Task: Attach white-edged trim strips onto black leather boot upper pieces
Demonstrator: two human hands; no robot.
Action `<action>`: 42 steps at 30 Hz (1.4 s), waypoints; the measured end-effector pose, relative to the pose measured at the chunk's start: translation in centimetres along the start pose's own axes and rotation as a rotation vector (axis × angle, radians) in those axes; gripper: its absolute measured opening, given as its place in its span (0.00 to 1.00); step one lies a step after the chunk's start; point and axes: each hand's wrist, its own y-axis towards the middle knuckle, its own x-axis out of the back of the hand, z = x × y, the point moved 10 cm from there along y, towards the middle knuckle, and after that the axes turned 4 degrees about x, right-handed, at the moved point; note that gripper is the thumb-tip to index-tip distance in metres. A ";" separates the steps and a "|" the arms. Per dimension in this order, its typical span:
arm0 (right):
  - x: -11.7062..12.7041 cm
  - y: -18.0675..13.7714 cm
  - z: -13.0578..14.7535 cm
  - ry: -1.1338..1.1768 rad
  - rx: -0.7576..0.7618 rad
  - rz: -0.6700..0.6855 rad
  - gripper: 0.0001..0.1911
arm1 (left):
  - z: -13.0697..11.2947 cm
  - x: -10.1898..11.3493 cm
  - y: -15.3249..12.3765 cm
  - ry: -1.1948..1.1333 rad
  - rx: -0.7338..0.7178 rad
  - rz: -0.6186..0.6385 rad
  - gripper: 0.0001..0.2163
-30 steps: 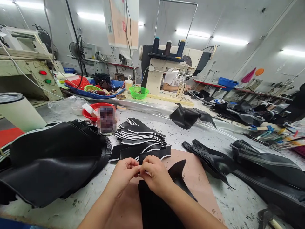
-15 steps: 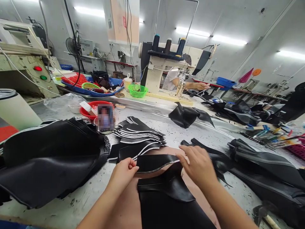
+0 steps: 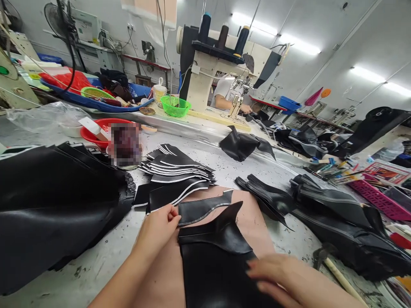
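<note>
My left hand (image 3: 159,229) pinches the left end of a narrow black leather piece (image 3: 205,207) with a pale curved edge, lying on a pinkish-tan sheet (image 3: 253,214). Just below it is a larger black leather piece (image 3: 218,265) with a shaped, raised upper part. Over that piece's right side is my right hand (image 3: 289,276), blurred, with thumb and fingers apart and nothing visible between them. A fanned stack of black leather pieces (image 3: 180,169) with white edges lies beyond my left hand.
A big pile of black leather (image 3: 64,205) covers the left side. More leather parts (image 3: 340,218) and a hammer (image 3: 340,276) lie at right. Behind stand a red bowl (image 3: 91,132), a green basket (image 3: 175,107) and a sewing machine (image 3: 202,81). A person (image 3: 224,94) sits beyond it.
My right hand has left the narrow piece's right end and moved down toward me, over the larger leather. My left hand keeps its pinch. The view has shifted rightward and down.
</note>
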 end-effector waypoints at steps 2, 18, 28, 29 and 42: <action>0.7 5.3 2.0 0.038 0.074 -0.080 0.14 | -0.1 -0.1 0.0 0.011 -0.016 0.002 0.05; -4.6 14.4 4.6 -0.070 0.255 0.309 0.11 | -1.3 -1.1 -1.9 0.345 -0.137 0.033 0.03; -5.8 15.4 4.8 -0.078 0.261 0.414 0.11 | -2.5 -2.1 -11.6 0.493 -0.798 -0.201 0.13; -5.8 15.5 4.8 -0.066 0.264 0.420 0.12 | -2.7 -2.5 -12.8 0.569 -0.873 -0.259 0.15; -6.2 16.1 4.5 -0.055 0.250 0.454 0.12 | -2.6 -3.9 -13.2 0.836 -0.921 -0.307 0.20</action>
